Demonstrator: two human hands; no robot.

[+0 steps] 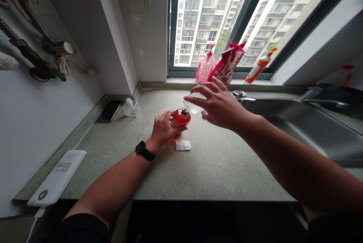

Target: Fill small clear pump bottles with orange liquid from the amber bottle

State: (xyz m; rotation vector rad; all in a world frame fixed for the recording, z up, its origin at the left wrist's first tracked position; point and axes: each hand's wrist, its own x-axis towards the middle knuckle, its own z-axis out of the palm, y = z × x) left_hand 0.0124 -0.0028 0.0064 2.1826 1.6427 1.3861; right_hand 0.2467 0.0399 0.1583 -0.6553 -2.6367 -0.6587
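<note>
My left hand (163, 129) is wrapped round a bottle of red liquid (181, 117), whose bare threaded neck points up and away. In my right hand (217, 103) is a small clear plastic container (195, 103), tilted with its lower edge close to the bottle's neck. Whether the two touch, I cannot tell. Just in front of the bottle, a folded white tissue (183, 145) lies on the speckled counter (215, 175). Further back on the left sits another clear container (132, 108) with a whitish piece in it, too small to name.
A dark phone (109, 111) lies against the left wall, and a white power bank (58, 176) with a cable rests on the left edge. The steel sink (312, 122) is on the right. A pink pump bottle (206, 67), red pouch (228, 63) and orange bottle (259, 67) line the windowsill.
</note>
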